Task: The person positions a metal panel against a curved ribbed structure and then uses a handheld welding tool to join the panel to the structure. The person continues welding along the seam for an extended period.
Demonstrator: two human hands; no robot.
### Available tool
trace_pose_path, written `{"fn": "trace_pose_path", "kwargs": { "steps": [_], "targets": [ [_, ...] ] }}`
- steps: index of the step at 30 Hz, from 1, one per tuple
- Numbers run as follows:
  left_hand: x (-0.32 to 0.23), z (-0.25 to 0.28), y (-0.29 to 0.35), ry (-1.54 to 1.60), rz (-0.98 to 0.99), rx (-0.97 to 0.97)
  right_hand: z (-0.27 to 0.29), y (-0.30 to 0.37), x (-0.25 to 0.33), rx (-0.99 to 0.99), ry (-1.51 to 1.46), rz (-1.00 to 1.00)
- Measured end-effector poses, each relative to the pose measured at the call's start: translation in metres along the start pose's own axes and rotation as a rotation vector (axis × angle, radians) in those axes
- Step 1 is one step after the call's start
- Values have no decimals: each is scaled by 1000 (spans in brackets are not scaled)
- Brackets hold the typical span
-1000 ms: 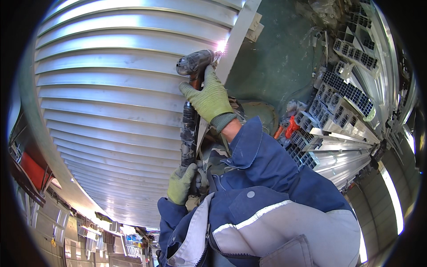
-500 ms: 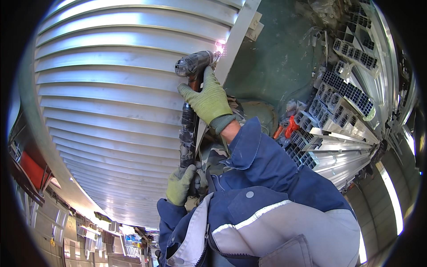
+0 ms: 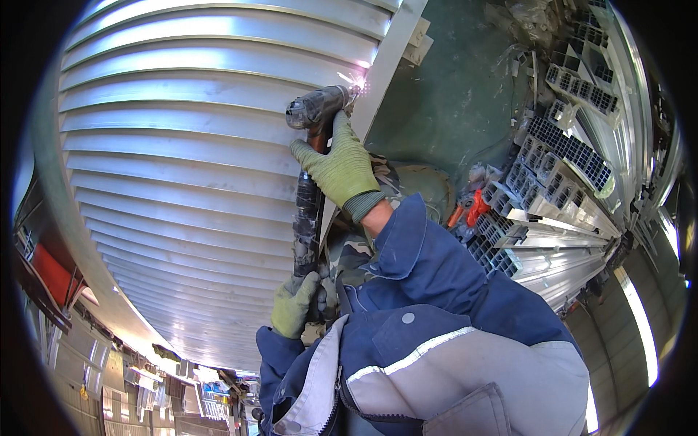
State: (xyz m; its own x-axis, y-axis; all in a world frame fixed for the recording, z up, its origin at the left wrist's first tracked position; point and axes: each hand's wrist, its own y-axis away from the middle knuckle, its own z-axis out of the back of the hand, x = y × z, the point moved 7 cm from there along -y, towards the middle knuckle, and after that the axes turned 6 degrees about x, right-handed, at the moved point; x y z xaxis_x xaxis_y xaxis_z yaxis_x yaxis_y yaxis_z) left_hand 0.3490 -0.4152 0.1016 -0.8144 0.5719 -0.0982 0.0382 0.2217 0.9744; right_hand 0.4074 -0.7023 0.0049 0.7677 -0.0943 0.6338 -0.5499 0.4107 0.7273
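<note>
A welding torch point(image 3: 305, 211), its body wrapped in black tape, lies along the slatted metal panel point(image 3: 182, 131). Its nozzle meets the joint between a slat and the panel's flat edge bar point(image 3: 389, 62), where a bright pinkish-white spark point(image 3: 356, 82) glows. My right hand point(image 3: 340, 161), in a yellow-green glove, is closed round the torch's neck just behind the head, thumb and fingers on either side. Lower down, my gloved left hand point(image 3: 294, 304) is wrapped round the torch's rear end. Part of that grip is hidden by the glove itself.
Stacks of square metal tubes point(image 3: 567, 152) and long profiles lie at the right. An orange-red tool point(image 3: 476, 208) rests beside them. Two small blocks point(image 3: 416, 43) stick out from the edge bar over the green floor point(image 3: 443, 94). A red object point(image 3: 52, 276) stands at far left.
The torch head and the spark have shifted very slightly toward me along the edge bar. The spark now throws small streaks. Both hands keep their grip.
</note>
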Motion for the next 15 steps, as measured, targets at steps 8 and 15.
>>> {"fn": "trace_pose_path", "kwargs": {
  "steps": [8, 15],
  "targets": [
    [13, 5, 1, -24, -18, -7, -6, 6, -9, -107, 30, 77],
    [17, 5, 6, -8, -14, -1, -9, 13, -10, -152, 42, 118]
  ]
}}
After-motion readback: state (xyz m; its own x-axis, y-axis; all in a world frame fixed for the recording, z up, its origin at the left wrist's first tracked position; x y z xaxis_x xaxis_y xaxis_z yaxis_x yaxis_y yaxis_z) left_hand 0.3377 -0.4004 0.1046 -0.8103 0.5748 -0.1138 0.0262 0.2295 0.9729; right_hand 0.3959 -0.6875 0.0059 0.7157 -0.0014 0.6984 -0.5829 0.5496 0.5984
